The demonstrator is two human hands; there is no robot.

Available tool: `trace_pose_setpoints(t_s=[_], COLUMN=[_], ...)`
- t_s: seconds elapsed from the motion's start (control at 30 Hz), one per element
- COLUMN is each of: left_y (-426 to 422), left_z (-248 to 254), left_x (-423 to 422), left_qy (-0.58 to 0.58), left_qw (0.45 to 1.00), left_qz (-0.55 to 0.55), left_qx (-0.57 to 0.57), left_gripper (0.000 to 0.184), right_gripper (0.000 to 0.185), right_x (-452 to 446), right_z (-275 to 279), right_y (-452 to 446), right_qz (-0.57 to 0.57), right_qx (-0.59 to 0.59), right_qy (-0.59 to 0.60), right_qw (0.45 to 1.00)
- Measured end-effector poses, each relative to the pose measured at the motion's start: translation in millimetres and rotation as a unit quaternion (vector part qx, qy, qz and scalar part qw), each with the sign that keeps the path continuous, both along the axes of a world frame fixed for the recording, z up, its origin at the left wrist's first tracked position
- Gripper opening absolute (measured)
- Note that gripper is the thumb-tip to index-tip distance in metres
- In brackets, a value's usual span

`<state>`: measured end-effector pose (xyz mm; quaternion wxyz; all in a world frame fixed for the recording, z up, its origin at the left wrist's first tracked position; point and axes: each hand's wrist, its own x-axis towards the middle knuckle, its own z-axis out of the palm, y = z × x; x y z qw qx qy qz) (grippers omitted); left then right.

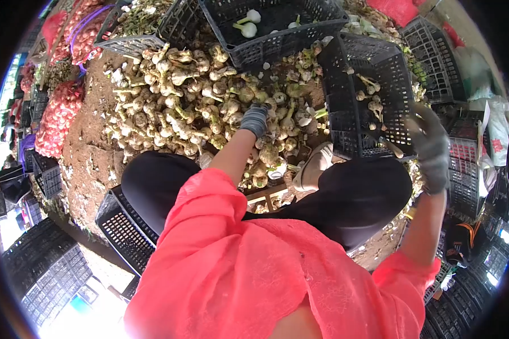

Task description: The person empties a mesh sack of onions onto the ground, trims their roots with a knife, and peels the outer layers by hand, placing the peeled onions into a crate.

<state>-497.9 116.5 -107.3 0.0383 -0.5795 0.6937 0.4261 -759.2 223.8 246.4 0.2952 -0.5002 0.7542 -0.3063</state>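
Observation:
A wide heap of garlic bulbs (175, 107) with stems lies on the ground in front of me. My left hand (255, 120), in a grey glove, reaches into the heap's right part; its fingers are hidden among the bulbs, so its grip does not show. Over the right rim of a black plastic crate (336, 121) is my gloved right hand (434, 152), its fingers smeared by motion. Inside that crate lie several small garlic bulbs with dry stems (374, 104). A pale stick-like piece (391, 148) rests near its front edge.
Another black crate (288, 48) beyond the heap holds a few trimmed white bulbs (247, 29). Red net sacks (61, 120) stand at the left. More crates (432, 59) are stacked at the right, near white plastic bags (499, 127). My shoe (314, 166) touches the heap's edge.

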Motion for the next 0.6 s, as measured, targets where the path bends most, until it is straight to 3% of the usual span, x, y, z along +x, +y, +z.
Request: trace_pose_setpoints(t_s=[0.03,0.07,0.1,0.13,0.17,0.2,0.27,0.3,0.33,0.37,0.4,0.43,0.47,0.53,0.6], left_y=[-4.6,-11.8,-15.0,-17.6,-13.6,-5.6,3.0,8.5,7.7,7.0,26.4,48.8,54.2,50.7,64.1], left_z=[16.1,38.5,62.3,84.2,103.5,123.8,173.6,181.6,187.6,192.5,194.0,233.0,221.6,212.0,218.8], left_x=[3.8,6.7,10.6,15.4,22.0,27.9,28.4,33.3,38.6,43.7,44.8,40.0,47.3,50.1,44.1], left_qy=[0.186,0.359,0.503,0.606,0.602,0.542,0.659,0.634,0.643,0.639,0.641,0.639,0.625,0.666,0.646], left_qw=[0.957,0.833,0.639,0.392,0.618,0.788,0.721,0.752,0.745,0.734,0.741,0.747,0.767,0.694,0.726], left_qz=[0.188,0.357,0.492,0.583,0.452,0.285,0.215,0.176,0.166,0.162,0.169,0.178,0.141,0.198,0.22], left_qx=[0.118,0.222,0.31,0.373,0.227,0.06,0.018,-0.041,0.061,0.161,0.102,0.041,0.029,0.188,0.084], left_gripper=[0.05,0.052,0.053,0.054,0.062,0.069,0.082,0.09,0.095,0.101,0.088,0.076,0.078,0.083,0.081], right_gripper=[0.03,0.029,0.03,0.03,0.032,0.034,0.037,0.031,0.029,0.027,0.024,0.022,0.021,0.023,0.032], right_x=[23.1,29.0,53.0,77.4,85.6,93.9,114.7,121.7,129.6,135.8,140.9,144.0,145.5,148.8,150.6], right_z=[-5.1,-31.5,-36.5,-40.6,-60.1,-82.7,-107.7,-114.4,-111.1,-111.5,-113.1,-110.1,-102.3,-97.0,-98.1], right_y=[-15.0,-33.8,-46.9,-59.1,-74.5,-84.3,-89.6,-96.9,-92.6,-94.0,-92.8,-88.5,-83.5,-77.0,-69.6], right_qz=[0.047,0.196,0.16,0.12,0.087,0.054,0.026,0.007,0.031,0.021,0.007,0.069,0.131,0.206,0.223], right_qx=[0.0,-0.077,0.023,0.122,0.199,0.275,0.229,0.272,0.223,0.199,0.176,0.114,0.049,-0.031,-0.054], right_qy=[-0.047,0.01,-0.101,-0.209,-0.27,-0.328,-0.431,-0.417,-0.514,-0.518,-0.522,-0.478,-0.427,-0.311,-0.189], right_qw=[0.998,0.977,0.982,0.963,0.938,0.902,0.872,0.867,0.828,0.831,0.834,0.868,0.893,0.927,0.955])
